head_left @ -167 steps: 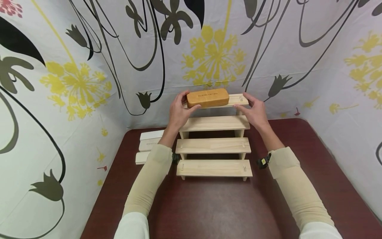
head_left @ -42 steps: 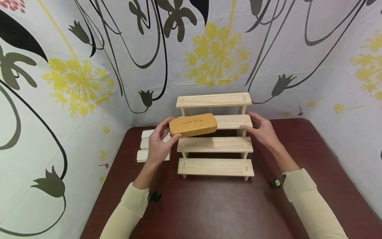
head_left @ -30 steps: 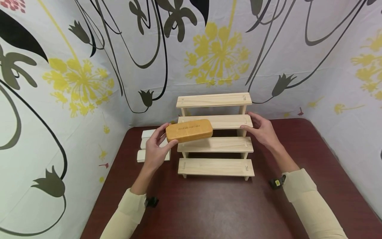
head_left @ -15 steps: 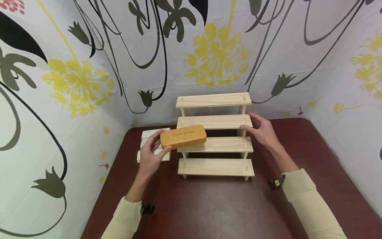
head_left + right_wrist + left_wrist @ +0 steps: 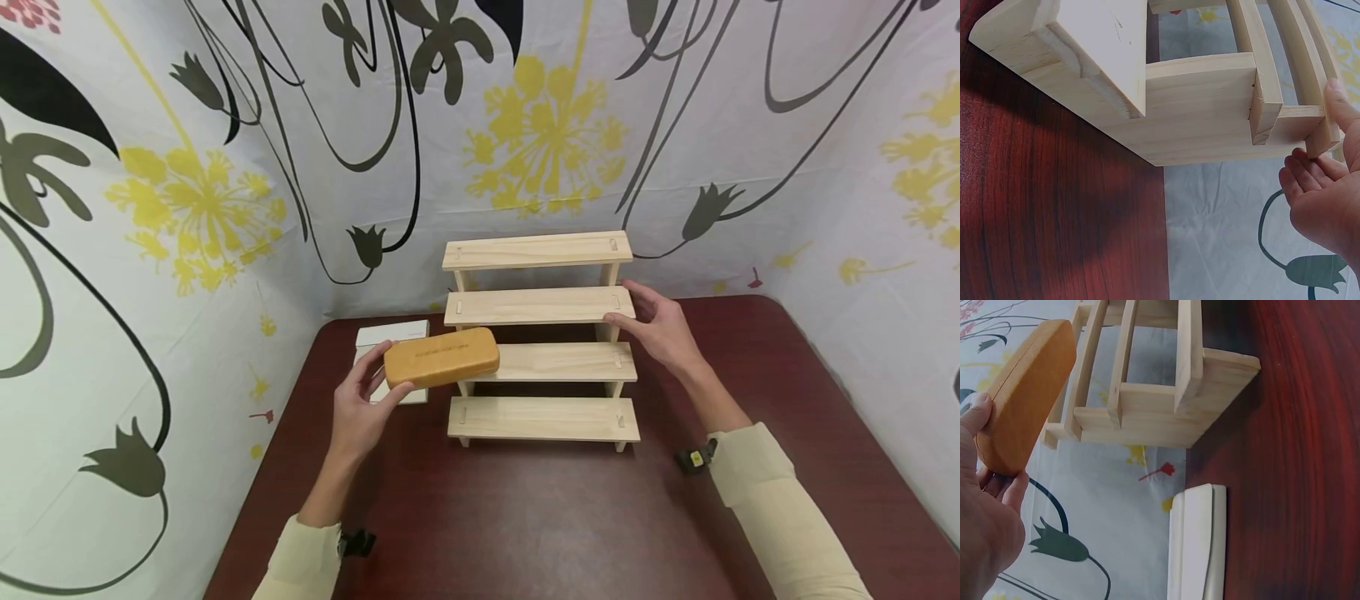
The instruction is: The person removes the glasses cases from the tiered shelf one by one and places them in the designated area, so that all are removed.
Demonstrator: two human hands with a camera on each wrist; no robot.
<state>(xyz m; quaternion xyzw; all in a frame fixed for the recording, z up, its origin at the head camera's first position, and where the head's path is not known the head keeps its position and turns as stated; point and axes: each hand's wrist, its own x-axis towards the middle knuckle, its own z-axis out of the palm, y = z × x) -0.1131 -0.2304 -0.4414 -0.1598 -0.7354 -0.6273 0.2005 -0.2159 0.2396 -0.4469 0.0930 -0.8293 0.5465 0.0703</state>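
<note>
My left hand (image 5: 357,415) grips the left end of a tan glasses case (image 5: 442,357) with dark lettering on its lid. The case is held in the air, overlapping the left part of the stepped wooden display stand (image 5: 536,306) in the head view. In the left wrist view, the thumb lies on one face of the case (image 5: 1032,394) and the fingers curl under its end. My right hand (image 5: 663,332) holds the right end of the stand's second shelf from the top. The right wrist view has the thumb over that shelf edge and the fingers below.
White cases (image 5: 392,332) lie on the dark red table (image 5: 540,517) left of the stand, partly hidden by my left hand and the tan case. A flower-patterned cloth (image 5: 525,150) hangs close behind the stand and along both sides.
The glasses case has come off the top shelf and travels down and left in my left hand. My right hand shifted from the top shelf's end to the second shelf's, then stayed there.
</note>
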